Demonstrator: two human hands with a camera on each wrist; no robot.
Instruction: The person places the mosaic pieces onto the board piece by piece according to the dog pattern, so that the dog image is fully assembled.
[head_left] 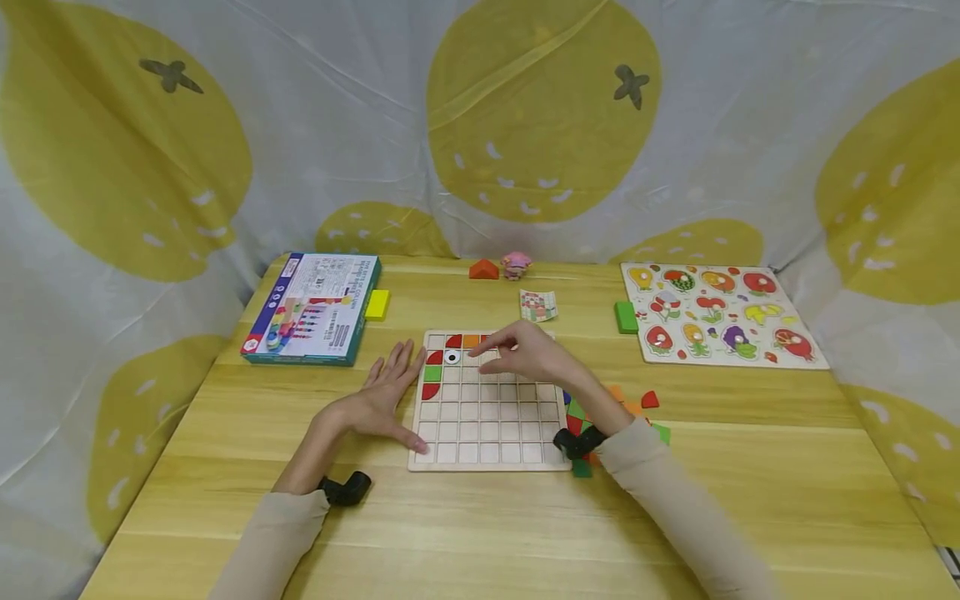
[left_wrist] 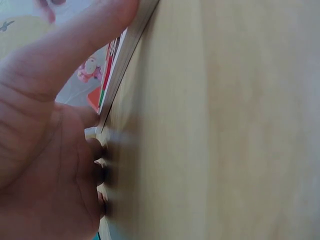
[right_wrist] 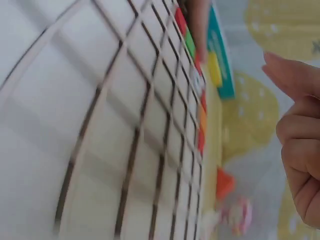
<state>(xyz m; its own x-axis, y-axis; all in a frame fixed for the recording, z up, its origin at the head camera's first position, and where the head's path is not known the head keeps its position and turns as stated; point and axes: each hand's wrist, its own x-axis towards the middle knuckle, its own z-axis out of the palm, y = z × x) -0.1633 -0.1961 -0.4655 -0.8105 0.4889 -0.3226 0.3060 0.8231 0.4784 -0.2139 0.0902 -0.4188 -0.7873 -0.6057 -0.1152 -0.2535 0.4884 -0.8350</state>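
Sleeves (head_left: 667,487) nearest; left hand (head_left: 378,402), spread, touches grid board (head_left: 490,432); right hand (head_left: 529,353) hovers, unclenched.

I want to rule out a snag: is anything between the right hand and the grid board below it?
Nothing visible is: in the right wrist view, open space separates the right hand from the grid board. The left hand touches the board's left side, out of the way.

In the head view, the grid board (head_left: 489,430) is partly covered by the right hand (head_left: 527,354), loose pieces (head_left: 574,423) by the right forearm (head_left: 602,403), and print on the small card (head_left: 538,306) cannot be read; in its wrist view, the left hand (left_wrist: 47,145) is cut off.
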